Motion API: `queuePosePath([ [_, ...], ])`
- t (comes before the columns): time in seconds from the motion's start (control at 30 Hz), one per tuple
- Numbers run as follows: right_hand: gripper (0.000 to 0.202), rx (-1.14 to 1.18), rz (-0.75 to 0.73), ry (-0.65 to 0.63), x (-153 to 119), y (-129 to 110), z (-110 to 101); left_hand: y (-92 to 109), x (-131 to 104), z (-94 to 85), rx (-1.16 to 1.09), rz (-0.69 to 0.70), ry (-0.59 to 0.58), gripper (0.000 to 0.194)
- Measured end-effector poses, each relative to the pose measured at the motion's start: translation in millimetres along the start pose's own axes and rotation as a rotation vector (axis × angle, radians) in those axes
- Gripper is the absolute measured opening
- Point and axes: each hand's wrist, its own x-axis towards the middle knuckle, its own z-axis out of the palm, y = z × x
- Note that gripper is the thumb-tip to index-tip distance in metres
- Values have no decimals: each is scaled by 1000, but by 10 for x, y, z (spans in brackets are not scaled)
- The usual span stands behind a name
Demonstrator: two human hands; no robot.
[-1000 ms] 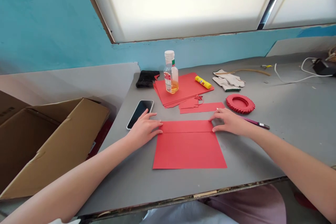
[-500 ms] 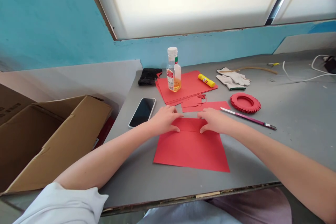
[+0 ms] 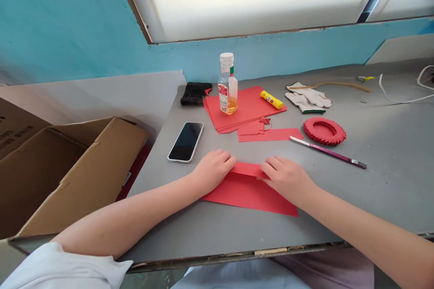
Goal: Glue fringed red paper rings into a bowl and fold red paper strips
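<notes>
A red sheet of paper [image 3: 251, 194] lies on the grey table, its far part folded over toward me in a raised strip. My left hand [image 3: 214, 170] is closed on the left end of that fold, thumb hidden beneath the fingers. At the fold's other end, my right hand [image 3: 286, 177] grips the paper with bent fingers. Just beyond the hands lie a narrow red paper strip [image 3: 281, 134] and small red paper pieces [image 3: 251, 128]. A knife with a purple handle [image 3: 334, 153] rests to the right, below a pleated red paper ring [image 3: 324, 131].
Left of the hands is a phone [image 3: 186, 142]. Farther back, a glass bottle [image 3: 228, 85] and a yellow glue stick [image 3: 271, 100] stand and lie on stacked red paper [image 3: 249, 106]. White gloves [image 3: 308, 98] and a black cloth [image 3: 195, 94] lie behind. A cardboard box [image 3: 84, 171] is beside the table.
Both hands have come nearer to me, bringing the far part of the red sheet over into a fold. Their fingers have closed on it. The view has shifted slightly.
</notes>
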Motion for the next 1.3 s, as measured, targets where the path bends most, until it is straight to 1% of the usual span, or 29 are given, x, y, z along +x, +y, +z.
queuePosePath([
  [0.07,27,94,-8,21,-47,-21,4,15,-49,-20,-51,31,-20,19],
  [0.1,30,131,1,27,-63,-27,2,21,-76,-34,-86,38,-30,20],
  [0.17,26,171,40,27,-80,-23,-7,28,-128,-58,-154,33,-38,31],
  [0.2,23,178,65,17,-81,-14,-11,27,-150,-66,-180,23,-33,33],
  [0.27,18,190,120,-23,-68,19,-16,16,-174,-78,-231,-3,-24,30],
  [0.3,18,203,148,-49,-55,42,-16,4,-173,-85,-260,-17,-30,27],
  [0.37,28,248,202,-101,-19,92,-17,-24,-146,-110,-327,-40,-68,23],
  [0.43,31,311,247,-164,29,142,-21,-52,-97,-146,-378,-66,-107,29],
  [0.5,22,377,282,-241,84,191,-34,-71,-48,-181,-389,-105,-129,40],
  [0.57,13,459,306,-319,144,248,-55,-80,-14,-198,-378,-139,-150,45],
  [0.63,12,560,307,-404,204,319,-79,-82,2,-198,-374,-164,-179,45],
  [0.77,27,706,267,-568,317,482,-123,-81,9,-176,-404,-215,-206,46],
  [0.87,31,731,259,-640,385,563,-150,-87,14,-166,-429,-240,-202,48],
  [0.93,33,730,257,-666,418,584,-167,-100,16,-156,-467,-248,-197,45],
  [1.03,34,717,249,-677,441,580,-195,-131,11,-138,-537,-244,-190,37],
  [1.17,25,652,230,-628,403,526,-228,-141,-9,-137,-559,-273,-171,21],
  [1.23,18,550,194,-544,342,463,-233,-108,-36,-148,-504,-283,-145,15],
  [1.3,12,377,126,-392,247,363,-229,-49,-86,-151,-403,-245,-87,9],
])
